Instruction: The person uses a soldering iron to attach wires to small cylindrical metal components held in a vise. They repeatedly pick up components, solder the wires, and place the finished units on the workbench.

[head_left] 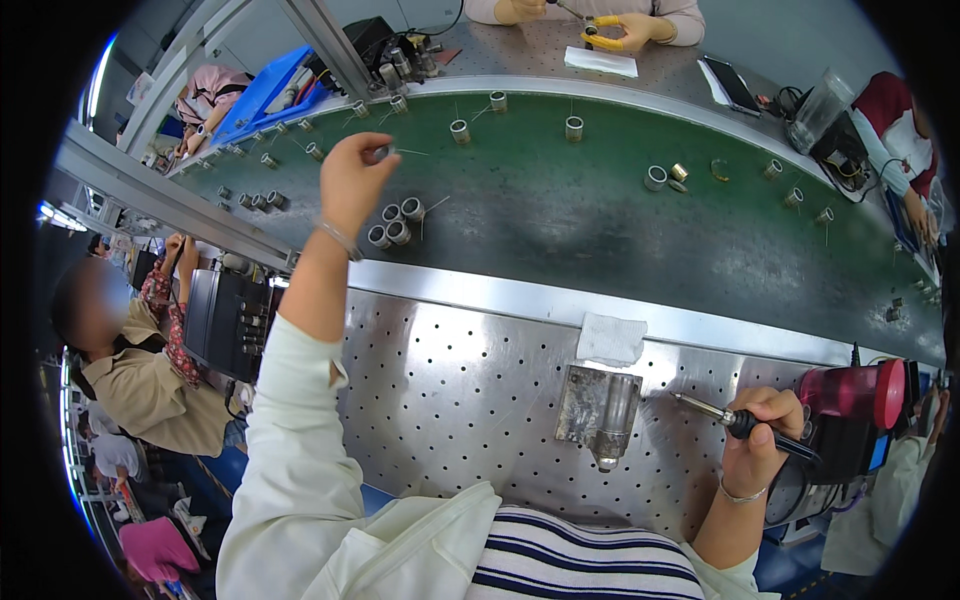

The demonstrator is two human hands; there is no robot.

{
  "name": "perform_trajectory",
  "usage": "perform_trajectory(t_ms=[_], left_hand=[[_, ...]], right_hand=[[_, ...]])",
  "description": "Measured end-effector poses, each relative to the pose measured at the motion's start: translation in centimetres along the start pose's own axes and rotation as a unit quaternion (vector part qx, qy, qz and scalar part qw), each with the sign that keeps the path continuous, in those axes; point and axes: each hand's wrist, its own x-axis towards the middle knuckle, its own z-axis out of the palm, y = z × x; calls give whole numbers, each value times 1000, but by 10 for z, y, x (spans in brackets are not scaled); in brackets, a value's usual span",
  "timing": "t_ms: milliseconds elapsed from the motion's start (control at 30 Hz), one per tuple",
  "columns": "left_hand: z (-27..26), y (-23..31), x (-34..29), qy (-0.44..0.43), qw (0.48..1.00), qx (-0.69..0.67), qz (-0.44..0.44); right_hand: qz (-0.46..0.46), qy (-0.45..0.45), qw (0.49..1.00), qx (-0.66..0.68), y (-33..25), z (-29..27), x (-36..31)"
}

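Observation:
My left hand (pixel 355 178) reaches out over the green conveyor belt, its fingers closed round a small metal cylinder (pixel 381 153) with a thin wire sticking out to the right. Just below that hand, several similar metal cylinders (pixel 397 231) stand in a cluster on the belt. At the right, my right hand (pixel 764 436) grips a soldering iron (pixel 740 421), whose metal tip points left over the perforated metal bench. Between my arms a metal holding block (pixel 600 412) lies on the bench, with a folded white cloth (pixel 611 340) behind it.
More cylinders (pixel 573 128) are spread along the belt (pixel 540 220). A metal frame post (pixel 180 205) crosses at the left. Beside my right hand stand a red container (pixel 850 394) and dark equipment with cables. Across the belt, a co-worker's gloved hands (pixel 625 33) work; other people sit left and right.

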Motion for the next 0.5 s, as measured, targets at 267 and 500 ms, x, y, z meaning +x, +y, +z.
perform_trajectory(t_ms=[267,500], left_hand=[[-14,-20,-24,-18,999,18,24],[-5,15,-60,-31,979,122,160]], right_hand=[[0,16,1000,-18,2,-2,-2],[14,2,1000,-11,1,-4,-3]])
